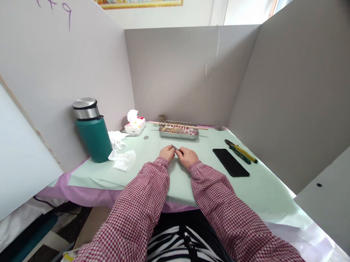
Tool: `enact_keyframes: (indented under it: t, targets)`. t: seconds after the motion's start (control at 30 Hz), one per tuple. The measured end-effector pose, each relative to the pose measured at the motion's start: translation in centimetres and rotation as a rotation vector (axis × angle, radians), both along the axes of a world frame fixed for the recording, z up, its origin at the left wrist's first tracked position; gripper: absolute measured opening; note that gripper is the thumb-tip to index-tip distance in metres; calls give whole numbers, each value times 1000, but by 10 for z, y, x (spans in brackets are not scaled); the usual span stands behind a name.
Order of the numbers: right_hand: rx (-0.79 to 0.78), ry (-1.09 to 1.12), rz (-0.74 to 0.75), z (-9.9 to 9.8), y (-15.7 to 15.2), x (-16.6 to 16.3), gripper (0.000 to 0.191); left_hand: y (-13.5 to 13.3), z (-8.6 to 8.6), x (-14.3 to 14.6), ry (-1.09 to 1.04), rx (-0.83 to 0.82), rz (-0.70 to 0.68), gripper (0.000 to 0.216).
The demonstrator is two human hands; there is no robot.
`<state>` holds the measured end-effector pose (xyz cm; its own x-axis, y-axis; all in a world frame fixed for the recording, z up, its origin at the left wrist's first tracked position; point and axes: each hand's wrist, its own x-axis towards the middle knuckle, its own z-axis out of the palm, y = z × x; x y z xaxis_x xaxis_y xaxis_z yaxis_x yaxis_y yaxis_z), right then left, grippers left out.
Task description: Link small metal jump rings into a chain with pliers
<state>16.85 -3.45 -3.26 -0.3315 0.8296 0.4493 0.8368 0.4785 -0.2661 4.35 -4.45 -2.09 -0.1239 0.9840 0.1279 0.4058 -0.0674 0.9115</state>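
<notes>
Close together over the green-covered table, my two hands almost meet at the fingertips. My right hand [188,157] is closed around a slim, dark pointed metal tool [175,147], perhaps tweezers; its exact kind is too small to make out. The tool's tip points up and left, beside the fingers of my left hand [167,153]. Those left fingers are pinched together, and whatever is between them is hidden. Just beyond my hands is a metal tray [180,136] of small red and golden beads or bits, with a thin wooden stick [192,126] lying across it.
On the left stand a green flask [94,138], crumpled tissues [124,160] and a tissue pack [135,126]. A black phone [230,162] and yellow-green pliers [242,152] lie to the right. A roll of tape [162,118] is behind the tray. Grey partitions [182,70] enclose the table.
</notes>
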Motion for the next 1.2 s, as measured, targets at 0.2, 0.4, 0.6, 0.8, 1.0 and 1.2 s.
enact_keyframes:
  t: [0.2,0.4,0.6,0.8,1.0,1.2]
  targets:
    - [-18,4,-13,1,-1,0,36,-2,1,2,-10,9,9,20]
    - [10,21,7,1,-2,0,33,-1,0,1,-19,27,7,20]
    - [4,26,12,2,-2,-1,33,0,0,1,10,46,20,19]
    - [-4,20,6,2,-3,-1,34,-1,1,1,71,56,18,20]
    - [-16,20,7,3,-3,-1,33,0,1,1,97,55,30,21]
    - [-32,16,2,4,-4,-1,33,1,0,0,113,61,37,21]
